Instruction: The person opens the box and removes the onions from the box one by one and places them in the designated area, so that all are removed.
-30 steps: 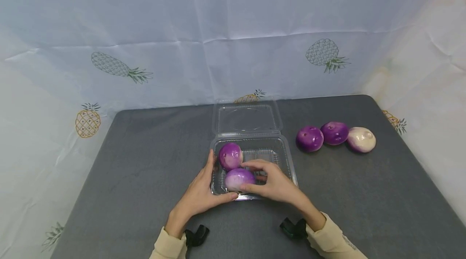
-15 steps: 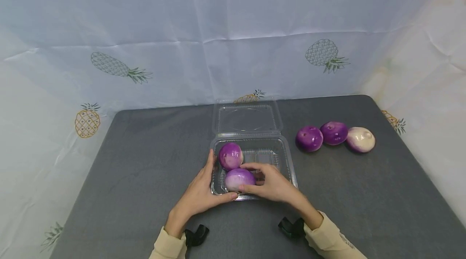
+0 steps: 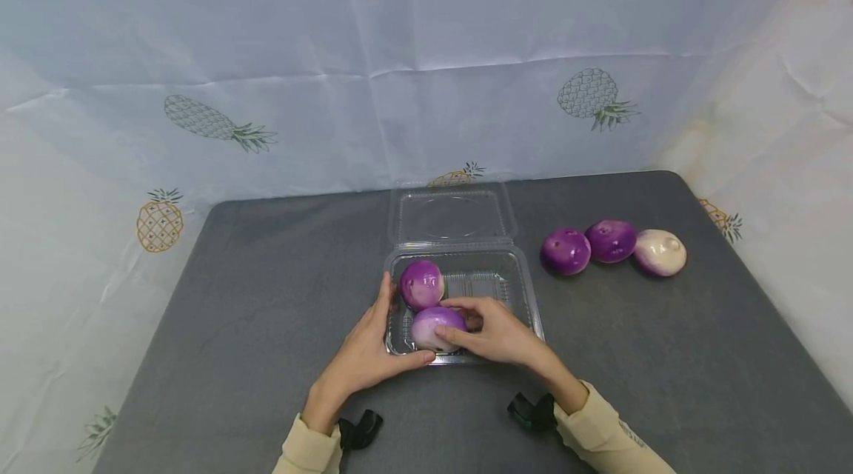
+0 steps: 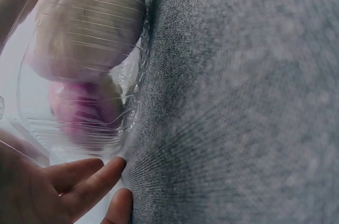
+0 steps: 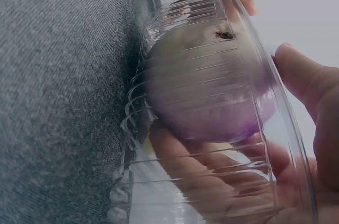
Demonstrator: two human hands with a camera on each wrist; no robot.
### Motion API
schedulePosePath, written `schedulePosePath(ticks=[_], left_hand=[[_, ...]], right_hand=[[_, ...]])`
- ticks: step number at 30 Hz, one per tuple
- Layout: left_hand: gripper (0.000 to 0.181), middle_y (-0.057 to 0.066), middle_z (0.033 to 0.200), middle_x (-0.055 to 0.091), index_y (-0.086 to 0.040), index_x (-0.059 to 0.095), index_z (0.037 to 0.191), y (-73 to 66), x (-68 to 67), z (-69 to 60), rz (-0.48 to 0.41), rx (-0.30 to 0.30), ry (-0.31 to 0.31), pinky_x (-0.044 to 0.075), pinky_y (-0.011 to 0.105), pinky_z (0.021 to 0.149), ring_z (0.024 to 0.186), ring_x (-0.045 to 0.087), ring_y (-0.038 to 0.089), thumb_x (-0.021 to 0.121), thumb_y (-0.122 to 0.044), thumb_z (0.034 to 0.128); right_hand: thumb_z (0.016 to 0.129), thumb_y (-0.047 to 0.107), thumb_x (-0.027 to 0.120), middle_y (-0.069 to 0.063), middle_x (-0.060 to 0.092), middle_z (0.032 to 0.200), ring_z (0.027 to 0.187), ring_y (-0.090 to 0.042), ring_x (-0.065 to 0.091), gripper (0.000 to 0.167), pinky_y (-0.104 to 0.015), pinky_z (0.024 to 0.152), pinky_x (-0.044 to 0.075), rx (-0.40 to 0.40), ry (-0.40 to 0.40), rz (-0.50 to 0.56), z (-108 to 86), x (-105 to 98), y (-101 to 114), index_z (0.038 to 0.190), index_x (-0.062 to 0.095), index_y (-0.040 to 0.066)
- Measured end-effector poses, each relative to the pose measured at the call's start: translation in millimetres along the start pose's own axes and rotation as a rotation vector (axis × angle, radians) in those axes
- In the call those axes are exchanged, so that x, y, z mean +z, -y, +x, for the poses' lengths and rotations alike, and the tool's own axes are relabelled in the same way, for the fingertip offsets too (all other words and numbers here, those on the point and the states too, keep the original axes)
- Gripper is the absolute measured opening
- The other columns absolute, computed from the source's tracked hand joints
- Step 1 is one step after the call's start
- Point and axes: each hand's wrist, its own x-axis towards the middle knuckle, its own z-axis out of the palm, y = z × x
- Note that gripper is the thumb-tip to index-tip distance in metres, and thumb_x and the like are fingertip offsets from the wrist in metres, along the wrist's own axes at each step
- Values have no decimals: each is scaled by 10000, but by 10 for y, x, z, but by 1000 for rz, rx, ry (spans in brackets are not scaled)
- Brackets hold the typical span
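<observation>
A clear plastic clamshell box [image 3: 523,289] lies with its lid folded back. Two glossy purple-and-white onions, a rear onion [image 3: 422,285] and a front onion [image 3: 436,327], sit along its left side. My right hand [image 3: 496,333] reaches into the box and holds the front onion, its thumb on top and its fingers curled behind the right side. Through the clear wall, the right wrist view shows those fingers [image 5: 196,166] around the onion. Spread around the box's front-left corner, my left hand [image 3: 366,352] touches the left wall with straight fingers and the front rim with its thumb.
On the grey table [image 3: 286,289], to the right of the box, three more onions stand in a row: a purple onion [image 3: 565,251], another purple onion [image 3: 611,241] and a whiter onion [image 3: 660,252]. A pineapple-print cloth [image 3: 300,37] hangs behind the table.
My right thumb has moved up from the front onion's lower right side onto its top. The left hand, the box and the other onions stay in place.
</observation>
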Motion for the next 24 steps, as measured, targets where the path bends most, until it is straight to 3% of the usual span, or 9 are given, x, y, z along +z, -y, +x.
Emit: schedulePosePath(ticks=[10,13,18,24], left_hand=[[1385,117,1705,242,-261,-94,1648,-10,-8,-6,7,10,-3,283,608,1232,1570,259,332,860,-624,712],[1387,125,1702,247,-254,-93,1649,-15,-11,-9,4,13,-3,283,606,1231,1566,266,338,861,-621,713],[1383,98,1708,238,-283,-105,1644,-23,-13,-6,-7,-5,13,263,613,1239,1578,242,321,853,-640,713],[1384,77,1712,234,-308,-110,1639,-21,-9,0,-20,-13,18,263,633,1231,1582,235,320,854,-648,706]], right_hand=[[917,309,778,-210,665,1321,1106,-288,705,598,-222,823,573,36,11,80,-54,-55,8,1402,599,9],[902,301,795,-226,606,1391,1154,-326,688,646,-290,899,597,58,21,122,-77,-71,29,1436,570,14],[878,225,820,-226,544,1362,1239,-347,601,717,-440,1029,557,17,43,193,-96,-83,16,1475,509,-23],[865,161,824,-227,503,1339,1259,-326,548,714,-470,1057,536,-20,77,258,-97,-96,3,1476,505,-29]])
